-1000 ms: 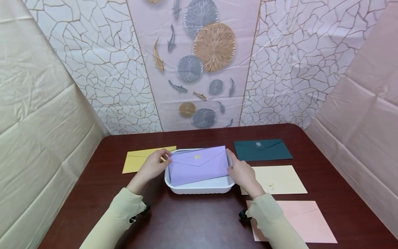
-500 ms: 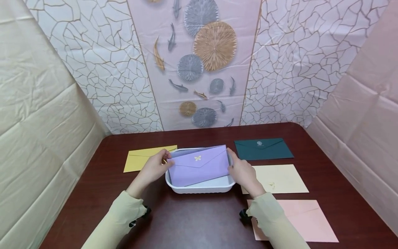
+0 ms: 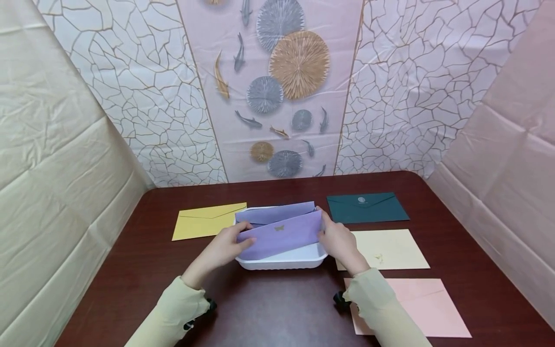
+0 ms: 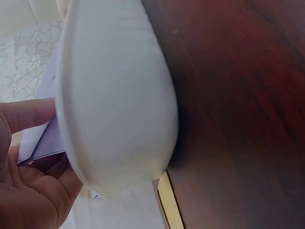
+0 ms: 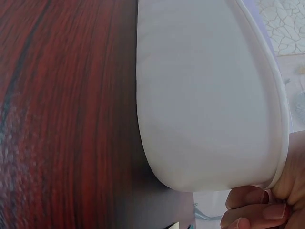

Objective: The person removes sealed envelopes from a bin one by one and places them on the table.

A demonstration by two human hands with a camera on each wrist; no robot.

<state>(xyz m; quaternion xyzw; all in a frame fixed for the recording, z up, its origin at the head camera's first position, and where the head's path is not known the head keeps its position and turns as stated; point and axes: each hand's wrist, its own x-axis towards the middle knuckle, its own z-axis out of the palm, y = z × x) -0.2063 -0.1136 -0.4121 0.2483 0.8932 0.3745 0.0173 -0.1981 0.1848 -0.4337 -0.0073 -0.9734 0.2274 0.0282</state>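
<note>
A purple envelope (image 3: 277, 241) with a gold butterfly stands tilted in a white tray (image 3: 282, 264). Behind it rises another purple panel (image 3: 277, 212), with a gap between the two. My left hand (image 3: 223, 248) pinches the front envelope's left end, thumb on the near face and fingers behind. In the left wrist view, that thumb (image 4: 31, 114) lies across the purple paper beside the tray rim. My right hand (image 3: 340, 243) grips the right end at the tray's right side. Its curled fingers (image 5: 257, 210) show below the tray end in the right wrist view.
A yellow envelope (image 3: 204, 221) lies left of the tray on the dark red table (image 3: 277, 308). To the right lie a dark green envelope (image 3: 368, 209), a cream envelope (image 3: 394, 250) and a pink envelope (image 3: 425, 308). Patterned cloth (image 3: 151, 96) hangs behind.
My left hand has moved right and nearer, pulling the front envelope's top toward me. The purple panel behind it now shows more. My right hand has barely moved.
</note>
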